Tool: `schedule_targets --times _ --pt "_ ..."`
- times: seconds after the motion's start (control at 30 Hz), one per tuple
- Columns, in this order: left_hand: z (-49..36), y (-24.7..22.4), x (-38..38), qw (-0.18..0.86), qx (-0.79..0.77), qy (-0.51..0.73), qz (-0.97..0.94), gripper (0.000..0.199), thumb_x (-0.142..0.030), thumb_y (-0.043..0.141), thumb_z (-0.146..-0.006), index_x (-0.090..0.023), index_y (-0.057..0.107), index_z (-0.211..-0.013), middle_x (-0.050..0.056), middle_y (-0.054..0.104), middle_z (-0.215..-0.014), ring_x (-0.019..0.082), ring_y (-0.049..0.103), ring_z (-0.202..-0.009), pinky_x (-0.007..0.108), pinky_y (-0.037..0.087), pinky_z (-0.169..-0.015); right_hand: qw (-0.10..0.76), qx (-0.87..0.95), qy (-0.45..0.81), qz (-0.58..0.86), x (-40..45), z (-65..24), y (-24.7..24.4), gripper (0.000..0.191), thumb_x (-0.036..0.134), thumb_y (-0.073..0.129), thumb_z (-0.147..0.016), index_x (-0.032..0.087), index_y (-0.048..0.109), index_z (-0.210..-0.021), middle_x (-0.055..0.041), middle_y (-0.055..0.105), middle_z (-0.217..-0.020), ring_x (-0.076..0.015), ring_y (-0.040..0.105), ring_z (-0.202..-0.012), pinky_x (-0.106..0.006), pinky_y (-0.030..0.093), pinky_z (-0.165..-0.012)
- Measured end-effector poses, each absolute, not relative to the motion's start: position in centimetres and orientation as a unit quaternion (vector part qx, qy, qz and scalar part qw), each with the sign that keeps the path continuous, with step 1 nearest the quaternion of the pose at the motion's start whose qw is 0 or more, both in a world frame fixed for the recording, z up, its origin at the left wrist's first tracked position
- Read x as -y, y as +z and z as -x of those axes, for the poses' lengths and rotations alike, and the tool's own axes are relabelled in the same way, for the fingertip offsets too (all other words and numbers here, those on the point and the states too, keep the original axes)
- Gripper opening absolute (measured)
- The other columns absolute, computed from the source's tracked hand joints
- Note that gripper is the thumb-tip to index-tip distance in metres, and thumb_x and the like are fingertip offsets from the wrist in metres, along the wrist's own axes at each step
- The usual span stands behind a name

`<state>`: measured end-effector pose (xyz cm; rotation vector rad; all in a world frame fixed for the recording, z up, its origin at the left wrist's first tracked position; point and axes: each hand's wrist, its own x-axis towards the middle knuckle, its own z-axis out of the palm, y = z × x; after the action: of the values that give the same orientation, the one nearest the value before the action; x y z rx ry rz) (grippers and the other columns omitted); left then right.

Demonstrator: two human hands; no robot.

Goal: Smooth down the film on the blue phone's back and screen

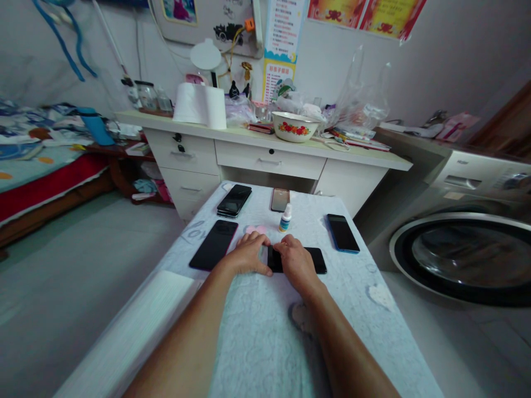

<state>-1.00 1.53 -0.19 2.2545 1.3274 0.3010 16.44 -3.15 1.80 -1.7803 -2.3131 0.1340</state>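
Observation:
A black smartphone (318, 260) lies flat, screen up and lengthwise across the cloth-covered table. My left hand (249, 255) is at its left end, with thumb and index finger along its two long edges. On top of the screen is my right hand (293, 261), fingers curled and pressed together; anything pinched in them is too small to make out. A small white dropper bottle (285, 219) with a blue and yellow label stands just beyond the hands. Something pink (255, 229) lies behind my left fingers, partly hidden. Left of that hand rests a dark tablet (214, 245).
Stacked phones (234, 200) lie at the table's far left, a brown-looking phone (281, 199) at the back, and a blue-edged phone (343, 232) on the right. Behind stands a white desk (269, 166) with a flowered bowl (295, 127). A washing machine (464, 188) is at right.

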Motion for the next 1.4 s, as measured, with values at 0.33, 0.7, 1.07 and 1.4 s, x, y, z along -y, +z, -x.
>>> schedule_targets --times 0.33,0.7,1.07,1.4 --pt "1.0 0.1 -1.4 0.251 -0.49 0.106 -0.828 0.069 -0.045 0.08 -0.047 -0.029 0.051 -0.108 0.003 0.046 -0.118 0.029 0.044 -0.114 0.038 0.038 -0.093 0.041 0.752 0.037 0.656 3.4 -18.0 2.7 0.031 0.021 0.038 -0.093 0.028 0.066 -0.105 -0.0043 0.053 -0.102 -0.0125 0.057 -0.075 -0.025 0.034 -0.061" --pt "1.0 0.1 -1.4 0.252 -0.482 0.111 -0.832 0.072 -0.044 0.08 -0.048 -0.03 0.049 -0.112 0.004 0.045 -0.122 0.03 0.042 -0.118 0.039 0.036 -0.097 0.042 0.735 0.021 0.677 3.2 -18.1 2.3 0.033 0.02 0.035 -0.093 0.025 0.066 -0.104 -0.0058 0.053 -0.106 -0.0132 0.056 -0.075 -0.026 0.036 -0.064" --pt "0.9 0.0 -1.4 0.247 -0.477 0.111 -0.836 0.072 -0.045 0.08 -0.047 -0.031 0.051 -0.111 0.003 0.046 -0.116 0.028 0.044 -0.112 0.037 0.037 -0.094 0.068 0.774 0.034 0.628 3.3 -16.0 2.0 0.031 0.024 0.035 -0.095 0.026 0.064 -0.104 -0.0038 0.054 -0.103 -0.0141 0.055 -0.077 -0.024 0.034 -0.061" --pt "0.9 0.0 -1.4 0.239 -0.48 0.113 -0.836 0.068 -0.046 0.078 -0.05 -0.03 0.051 -0.11 0.004 0.045 -0.118 0.029 0.044 -0.113 0.037 0.038 -0.094 0.068 0.735 0.041 0.673 3.3 -18.0 2.1 0.033 0.023 0.035 -0.094 0.026 0.066 -0.104 -0.0055 0.055 -0.105 -0.0136 0.055 -0.073 -0.025 0.032 -0.062"
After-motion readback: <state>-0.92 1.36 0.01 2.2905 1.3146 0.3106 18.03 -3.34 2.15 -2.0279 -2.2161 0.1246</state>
